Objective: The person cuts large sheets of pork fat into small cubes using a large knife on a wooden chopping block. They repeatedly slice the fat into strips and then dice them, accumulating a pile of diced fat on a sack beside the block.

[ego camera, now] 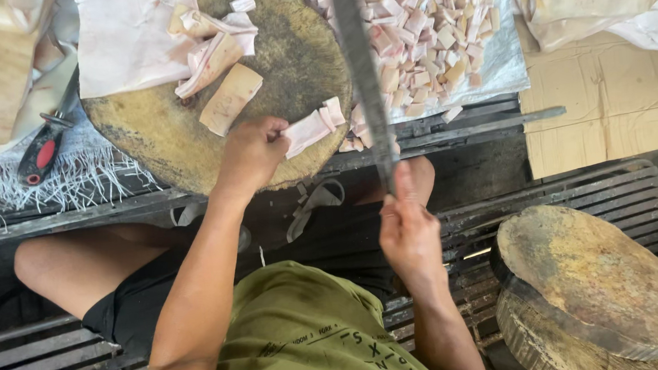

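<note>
— What does the left hand [252, 153] have?

— Its fingers [276, 131] pinch one end of a pale pink, soft strip of skin [313, 127] lying at the near edge of the round chopping block [287, 55], a thick wooden disc with a stained, rough top.

— And the right hand [409, 229]?

— Wrapped tight round the handle of a long, flat, dull grey blade [358, 57], held edge-on above the block's right rim.

— What else lies there?

— A tan rectangular slab [230, 99] sits mid-block, with folded pink strips [212, 41] at its far side. Right of the block, a heap of small cut cubes [426, 21] lies on white sheeting. A second worn wooden round [595, 281] stands at the near right.
</note>
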